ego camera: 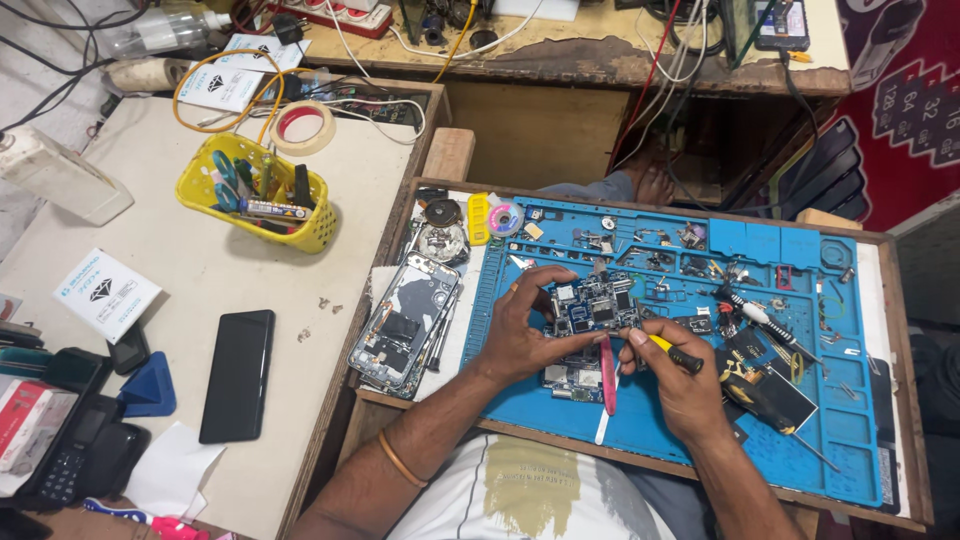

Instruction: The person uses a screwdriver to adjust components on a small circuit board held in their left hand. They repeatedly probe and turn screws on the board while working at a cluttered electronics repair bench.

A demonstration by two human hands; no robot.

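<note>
1. Our left hand (520,335) holds a blue phone circuit board (597,306) over the blue repair mat (650,420); the grip is closed, thumb and fingers pinching the board's left edge.
2. Our right hand (680,385) is closed around a small screwdriver with a yellow-and-black handle (675,352), just right of the board.
3. A pink pry tool (608,375) lies on the mat between the hands.
4. A second board (570,380) rests on the mat below the held one.
5. An opened phone frame (405,320) lies left of the mat.
6. On the desk (200,270): a yellow basket (255,190) and a black phone (237,373).
</note>
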